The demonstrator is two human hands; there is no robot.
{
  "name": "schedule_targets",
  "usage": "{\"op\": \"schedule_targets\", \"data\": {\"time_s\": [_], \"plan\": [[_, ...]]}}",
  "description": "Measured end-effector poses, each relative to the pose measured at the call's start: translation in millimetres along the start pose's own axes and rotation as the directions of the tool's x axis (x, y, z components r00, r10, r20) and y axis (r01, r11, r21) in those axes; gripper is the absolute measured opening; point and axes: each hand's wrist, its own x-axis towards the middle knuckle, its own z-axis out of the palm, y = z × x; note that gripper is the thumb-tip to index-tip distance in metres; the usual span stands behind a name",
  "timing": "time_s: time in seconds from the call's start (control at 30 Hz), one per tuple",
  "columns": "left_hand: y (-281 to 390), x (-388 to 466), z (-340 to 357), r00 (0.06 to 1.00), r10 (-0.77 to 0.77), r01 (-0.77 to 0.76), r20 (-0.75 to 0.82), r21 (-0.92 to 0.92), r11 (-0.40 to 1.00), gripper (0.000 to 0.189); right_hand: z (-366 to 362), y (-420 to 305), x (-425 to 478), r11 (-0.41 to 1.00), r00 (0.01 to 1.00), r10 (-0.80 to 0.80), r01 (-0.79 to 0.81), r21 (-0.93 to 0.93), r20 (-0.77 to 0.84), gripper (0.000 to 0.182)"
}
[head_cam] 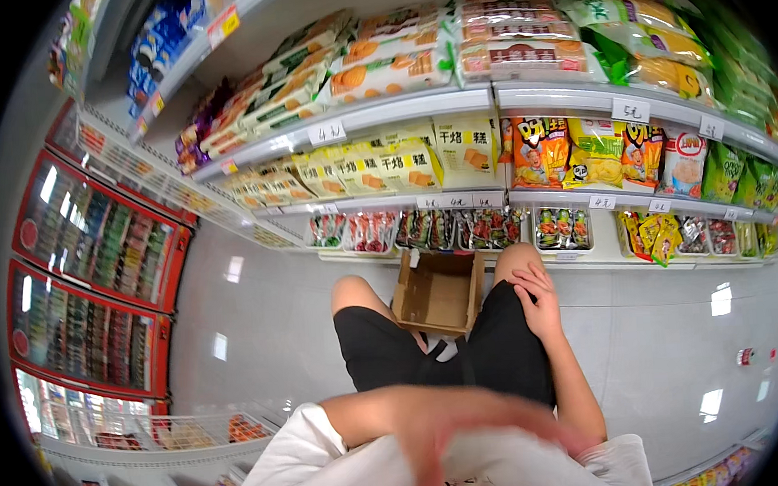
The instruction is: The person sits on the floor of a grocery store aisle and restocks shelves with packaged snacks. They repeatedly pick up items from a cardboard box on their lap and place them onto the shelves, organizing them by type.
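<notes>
My left hand is blurred, raised close in front of my chest and the white shirt, its fingers apart and nothing seen in it. On my bent knee at the right rests my right hand, holding nothing, fingers spread. Between my knees stands an open cardboard box, with its brown inner bottom showing. Just beyond it, low trays hold small wrapped snacks on the bottom shelf. Yellow cake packs and bags of chips line the shelf above.
Bread packs fill the upper shelf, whose metal edge carries price tags. Red-framed drink coolers stand at the left, and a wire-edged display at lower left. A bottle is on the glossy tiled floor at the right.
</notes>
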Motion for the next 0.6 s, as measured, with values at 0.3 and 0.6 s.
{"op": "schedule_targets", "data": {"time_s": [0.3,0.6], "plan": [[5.2,-6.6,61.0,0.879,0.449,-0.419,0.160,-0.189,0.888,0.093,19.0,-30.0,10.5,0.998,0.997,-0.020,0.025,-0.058,0.074,0.019],[-6.3,-58.6,115.5,0.811,0.585,-0.568,0.025,-0.208,0.796,0.056,20.6,-72.5,-40.3,0.947,0.982,-0.029,0.087,-0.309,0.186,0.026]]}}
